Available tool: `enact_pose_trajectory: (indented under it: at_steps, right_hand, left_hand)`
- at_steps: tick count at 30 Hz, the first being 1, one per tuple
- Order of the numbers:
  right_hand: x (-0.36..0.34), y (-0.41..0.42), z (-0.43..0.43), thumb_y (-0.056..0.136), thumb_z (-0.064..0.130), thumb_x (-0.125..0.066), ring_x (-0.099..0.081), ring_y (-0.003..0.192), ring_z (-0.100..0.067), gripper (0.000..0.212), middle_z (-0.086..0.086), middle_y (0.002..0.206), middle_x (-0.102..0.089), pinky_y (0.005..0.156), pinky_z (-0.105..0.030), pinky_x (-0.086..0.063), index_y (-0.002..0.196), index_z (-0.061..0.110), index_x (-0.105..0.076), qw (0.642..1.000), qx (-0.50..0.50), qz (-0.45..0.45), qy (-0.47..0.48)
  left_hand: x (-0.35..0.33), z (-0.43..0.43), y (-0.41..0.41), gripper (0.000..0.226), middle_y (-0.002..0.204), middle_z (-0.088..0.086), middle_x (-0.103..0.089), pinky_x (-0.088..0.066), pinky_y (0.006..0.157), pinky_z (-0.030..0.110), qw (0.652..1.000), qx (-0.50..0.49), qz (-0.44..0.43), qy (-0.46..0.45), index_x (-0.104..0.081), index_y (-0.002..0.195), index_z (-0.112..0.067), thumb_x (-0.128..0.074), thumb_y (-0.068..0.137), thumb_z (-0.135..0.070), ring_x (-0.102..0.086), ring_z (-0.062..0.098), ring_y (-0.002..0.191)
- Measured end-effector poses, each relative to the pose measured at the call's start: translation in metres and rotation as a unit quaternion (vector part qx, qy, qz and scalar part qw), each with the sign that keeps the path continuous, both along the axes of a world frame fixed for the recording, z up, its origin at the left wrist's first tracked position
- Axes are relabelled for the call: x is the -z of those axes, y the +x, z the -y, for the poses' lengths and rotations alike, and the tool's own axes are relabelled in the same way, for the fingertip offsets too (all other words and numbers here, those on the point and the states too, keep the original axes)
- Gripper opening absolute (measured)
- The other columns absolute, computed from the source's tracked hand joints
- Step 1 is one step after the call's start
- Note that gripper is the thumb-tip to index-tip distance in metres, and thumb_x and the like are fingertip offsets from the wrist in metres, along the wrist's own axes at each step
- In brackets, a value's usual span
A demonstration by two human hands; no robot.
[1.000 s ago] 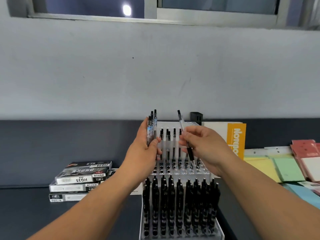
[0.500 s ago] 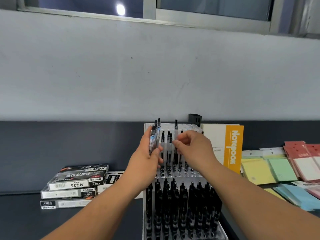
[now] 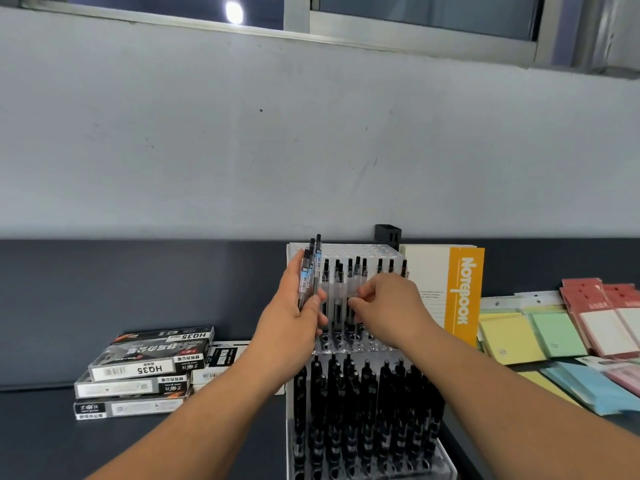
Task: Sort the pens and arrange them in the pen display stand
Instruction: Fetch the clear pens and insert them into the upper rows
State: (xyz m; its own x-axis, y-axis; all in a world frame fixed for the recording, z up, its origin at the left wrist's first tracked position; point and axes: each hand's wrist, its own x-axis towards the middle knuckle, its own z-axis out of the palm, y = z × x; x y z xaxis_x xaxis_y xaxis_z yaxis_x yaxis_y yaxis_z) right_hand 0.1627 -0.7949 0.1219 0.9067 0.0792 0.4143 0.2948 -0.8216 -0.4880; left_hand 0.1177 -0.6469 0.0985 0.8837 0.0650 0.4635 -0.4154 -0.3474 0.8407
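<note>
1. pens [image 3: 310, 271] with clear barrels and black caps, a small bundle, stand upright in the left grip [image 3: 294, 320]. its fingers and thumb are curled round their lower halves, and their tops rise above the fingertips.
2. the left grip holds the bundle at the left edge of the display stand [image 3: 446, 459], level with its upper tier.
3. the right grip [image 3: 388, 310] is just beside the left, in front of the upper tier. its thumb and forefinger pinch one clear pen [image 3: 356, 271] that stands upright in a hole there, its black top showing above the fingers.
4. more upper-tier pens [image 3: 337, 289] stand in a row on either side of the pinched one, between the two grips and past the right one.
5. the lower tier, nearer the camera, is packed with black pens [image 3: 363, 403].
6. the stand sits on a dark desk [image 3: 52, 445], with stacked pen boxes [image 3: 138, 368] to its left, an orange notebook [image 3: 464, 292] propped just to its right, and coloured paper pads [image 3: 554, 334] beyond that.
</note>
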Motion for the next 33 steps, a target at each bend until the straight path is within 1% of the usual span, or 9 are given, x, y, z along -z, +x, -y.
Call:
enact_pose_trajectory:
  at_steps: [7,13,16,19,21,23,27,31,33]
  right_hand:
    - [0.006,-0.011,-0.006,0.092,0.025,-0.062,-0.060,0.079,-0.013,0.011,0.000,0.084,-0.068,0.072,-0.024,-0.045,0.084,0.017,-0.064,0.999,-0.008,0.039,-0.026]
    - [-0.004,-0.009,0.000,0.090,0.027,-0.065,-0.060,0.079,-0.011,0.014,0.001,0.087,-0.069,0.072,-0.023,-0.044,0.087,0.014,-0.070,0.999,-0.012,-0.006,-0.051]
    - [-0.014,-0.015,0.008,0.087,0.029,-0.068,-0.057,0.080,-0.006,0.011,0.010,0.087,-0.062,0.074,-0.020,-0.046,0.092,0.020,-0.067,0.999,-0.019,-0.012,-0.029]
    - [-0.026,-0.024,0.012,0.087,0.033,-0.066,-0.060,0.075,-0.008,0.010,0.007,0.086,-0.066,0.069,-0.023,-0.050,0.087,0.023,-0.065,0.989,-0.029,0.044,0.135]
    - [-0.034,-0.030,0.012,0.088,0.036,-0.066,-0.060,0.070,-0.010,0.013,0.004,0.085,-0.069,0.065,-0.027,-0.051,0.090,0.023,-0.068,0.947,-0.092,-0.010,0.308]
    - [-0.039,-0.035,0.012,0.090,0.032,-0.066,-0.059,0.072,-0.010,0.014,0.002,0.091,-0.070,0.062,-0.024,-0.049,0.097,0.021,-0.069,0.895,-0.157,-0.093,0.406]
    - [-0.040,-0.035,0.021,0.090,0.018,-0.066,-0.059,0.069,-0.009,0.007,0.001,0.083,-0.071,0.060,-0.021,-0.049,0.095,0.016,-0.069,0.841,-0.203,-0.160,0.476]
    - [-0.035,-0.034,0.031,0.088,0.012,-0.067,-0.062,0.061,-0.011,0.012,-0.002,0.072,-0.069,0.060,-0.020,-0.052,0.099,0.009,-0.066,0.813,-0.218,-0.188,0.505]
    - [-0.035,-0.033,0.033,0.084,0.011,-0.071,-0.062,0.060,-0.008,0.015,-0.001,0.069,-0.068,0.056,-0.019,-0.053,0.098,0.008,-0.066,0.810,-0.207,-0.174,0.520]
  left_hand:
    - [-0.001,0.000,-0.005,0.063,0.083,-0.002,-0.066,-0.043,0.057,0.017,1.000,0.000,0.006,0.005,-0.013,0.145,-0.053,-0.045,0.100,-0.023,-0.056,0.000,0.061]
    - [-0.002,0.000,-0.004,0.062,0.085,0.000,-0.066,-0.049,0.066,0.026,1.000,0.003,0.009,-0.005,-0.016,0.145,-0.052,-0.044,0.100,-0.020,-0.057,0.005,0.065]
    - [-0.006,0.000,-0.005,0.061,0.090,-0.008,-0.065,-0.049,0.063,0.018,1.000,0.017,0.015,-0.020,-0.019,0.146,-0.047,-0.043,0.100,-0.015,-0.058,0.002,0.065]
    - [-0.014,0.001,-0.007,0.045,0.095,-0.014,-0.065,-0.050,0.062,0.013,0.999,0.027,0.021,-0.024,-0.038,0.138,-0.033,-0.042,0.100,-0.010,-0.059,0.000,0.067]
    - [-0.019,0.005,-0.008,0.031,0.092,-0.014,-0.066,-0.051,0.064,0.016,0.999,0.034,0.019,-0.015,-0.050,0.124,-0.029,-0.043,0.100,-0.011,-0.059,-0.001,0.067]
    - [-0.023,0.010,-0.012,0.024,0.086,-0.015,-0.066,-0.051,0.065,0.019,0.999,0.052,0.015,0.002,-0.055,0.114,-0.029,-0.044,0.100,-0.012,-0.059,-0.001,0.065]
    - [-0.028,0.018,-0.015,0.020,0.081,-0.012,-0.066,-0.051,0.068,0.022,0.997,0.077,0.002,0.014,-0.057,0.107,-0.026,-0.044,0.100,-0.012,-0.059,0.000,0.063]
    - [-0.024,0.026,-0.016,0.020,0.087,-0.003,-0.071,-0.054,0.079,0.041,0.994,0.098,-0.010,0.046,-0.058,0.106,-0.029,-0.046,0.100,-0.015,-0.065,0.023,0.077]
    - [-0.023,0.029,-0.016,0.020,0.095,-0.007,-0.070,-0.055,0.081,0.036,0.995,0.091,-0.003,0.035,-0.056,0.109,-0.030,-0.045,0.100,-0.015,-0.067,0.013,0.080]
